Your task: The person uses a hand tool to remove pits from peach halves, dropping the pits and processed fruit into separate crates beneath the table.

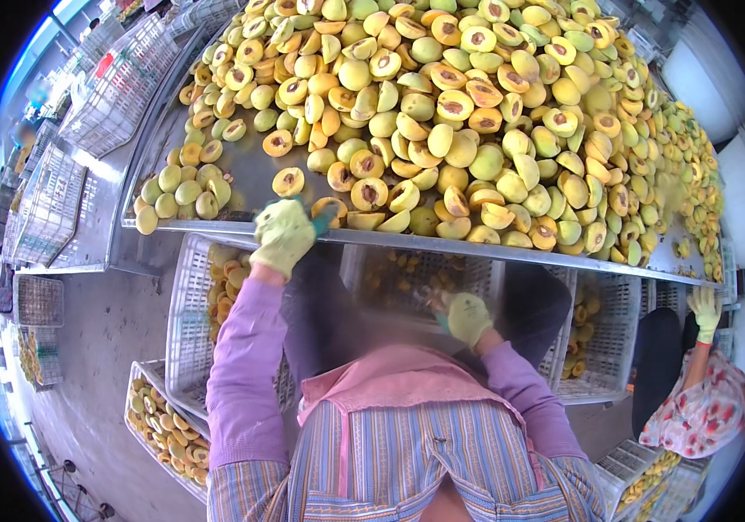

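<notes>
Light yellow-green gloves with teal palms cover both of my hands. My left hand [286, 233] is at the metal table's front rim [477, 246], its blurred fingers beside a halved stone fruit [329, 210]; whether they grip it cannot be told. Lower and to the right, my right hand [468, 317] is in front of my lap, above a crate [491, 277] between my knees. Its fingertips are blurred, and something small and brownish may be in them. A large heap of halved yellow-green peaches [454, 104] covers much of the table, many showing brown centres.
A group of rounded fruit [183, 189] lies at the table's left corner. White plastic crates of halves stand left [180, 326], lower left [167, 430] and right [598, 352] of me. At far right, a co-worker's gloved hand [705, 313] reaches the table edge. Stacked crates [121, 85] stand back left.
</notes>
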`<state>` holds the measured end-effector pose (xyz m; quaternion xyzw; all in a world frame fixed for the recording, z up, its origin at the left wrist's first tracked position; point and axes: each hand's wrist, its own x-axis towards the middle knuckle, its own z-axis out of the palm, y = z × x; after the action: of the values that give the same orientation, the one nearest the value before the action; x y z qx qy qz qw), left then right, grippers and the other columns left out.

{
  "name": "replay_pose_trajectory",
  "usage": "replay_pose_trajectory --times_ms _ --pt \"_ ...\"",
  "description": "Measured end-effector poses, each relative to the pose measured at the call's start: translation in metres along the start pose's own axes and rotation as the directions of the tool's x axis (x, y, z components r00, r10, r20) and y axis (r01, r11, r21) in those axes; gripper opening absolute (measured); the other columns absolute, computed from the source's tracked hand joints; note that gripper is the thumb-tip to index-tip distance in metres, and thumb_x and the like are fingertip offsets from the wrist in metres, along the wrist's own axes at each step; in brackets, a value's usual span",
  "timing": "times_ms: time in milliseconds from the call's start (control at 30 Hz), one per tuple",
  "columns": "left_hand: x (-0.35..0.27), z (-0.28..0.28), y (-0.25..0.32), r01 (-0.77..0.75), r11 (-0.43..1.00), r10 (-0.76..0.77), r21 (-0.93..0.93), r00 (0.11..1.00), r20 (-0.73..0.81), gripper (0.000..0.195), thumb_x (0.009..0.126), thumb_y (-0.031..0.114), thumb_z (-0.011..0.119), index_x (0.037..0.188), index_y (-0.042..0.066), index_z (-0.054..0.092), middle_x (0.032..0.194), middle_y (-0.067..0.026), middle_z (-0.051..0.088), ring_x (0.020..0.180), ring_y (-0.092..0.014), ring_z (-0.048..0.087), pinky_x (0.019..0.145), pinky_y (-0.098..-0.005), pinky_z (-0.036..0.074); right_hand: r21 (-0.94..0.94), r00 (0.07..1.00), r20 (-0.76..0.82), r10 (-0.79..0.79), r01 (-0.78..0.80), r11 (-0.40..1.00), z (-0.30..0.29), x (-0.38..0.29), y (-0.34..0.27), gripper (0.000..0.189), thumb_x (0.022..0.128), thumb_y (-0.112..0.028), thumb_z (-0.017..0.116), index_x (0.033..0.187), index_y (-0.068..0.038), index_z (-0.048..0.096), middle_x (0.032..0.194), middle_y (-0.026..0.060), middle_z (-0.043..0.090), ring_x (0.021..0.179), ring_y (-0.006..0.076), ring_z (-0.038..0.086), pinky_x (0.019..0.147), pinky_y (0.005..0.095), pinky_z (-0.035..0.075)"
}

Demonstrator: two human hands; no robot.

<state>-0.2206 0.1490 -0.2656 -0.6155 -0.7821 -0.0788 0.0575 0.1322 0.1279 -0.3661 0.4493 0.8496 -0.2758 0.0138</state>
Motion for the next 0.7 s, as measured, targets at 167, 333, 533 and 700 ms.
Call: replay_pose_trajectory --times_ms 167,333,533,700 --pt "0.017 0.025 0.004 0.136 0.924 -0.077 -0.358 0.982 0.172 0.053 0.073 0.052 0.072 0.088 0.002 0.067 0.083 -0.0188 0.067 0.083 -0.034 0.066 0.075 -0.0406 0.051 0.137 0.971 0.136 -0.195 0.176 0.975 0.023 0.000 -0.042 0.036 0.088 -0.036 0.053 0.108 -0.008 0.062 0.088 0.0223 0.066 0.084 0.0410 0.063 0.074 0.0483 0.049" --pt "0.018 -0.018 0.029 0.279 0.836 -0.117 -0.473 0.932 0.343 0.060 0.070 0.044 0.078 0.109 0.003 0.062 0.097 -0.0174 0.068 0.089 -0.032 0.066 0.078 -0.0404 0.051 0.190 0.963 0.175 -0.204 0.170 0.967 0.047 0.010 -0.030 0.038 0.091 -0.037 0.046 0.108 -0.009 0.064 0.096 0.0215 0.065 0.088 0.0403 0.062 0.076 0.0479 0.048" --pt "0.005 0.011 0.025 0.060 0.891 -0.083 -0.451 0.996 -0.032 0.050 0.074 0.036 0.076 0.108 0.004 0.058 0.096 -0.0180 0.067 0.087 -0.036 0.065 0.075 -0.0423 0.052 0.105 0.955 0.220 -0.201 0.181 0.978 0.057 0.000 -0.016 0.026 0.081 -0.020 0.050 0.093 -0.004 0.067 0.087 0.0212 0.065 0.081 0.0371 0.062 0.072 0.0445 0.049" --pt "0.013 0.050 0.009 0.052 0.139 -0.239 -0.989 0.971 0.017 0.041 0.074 0.012 0.077 0.108 0.004 0.057 0.092 -0.0067 0.067 0.076 -0.020 0.065 0.065 -0.0308 0.052 0.138 0.952 0.251 -0.172 0.141 0.980 0.090 0.013 0.003 0.030 0.082 -0.022 0.051 0.099 -0.004 0.067 0.095 0.0238 0.065 0.089 0.0385 0.062 0.075 0.0457 0.049"
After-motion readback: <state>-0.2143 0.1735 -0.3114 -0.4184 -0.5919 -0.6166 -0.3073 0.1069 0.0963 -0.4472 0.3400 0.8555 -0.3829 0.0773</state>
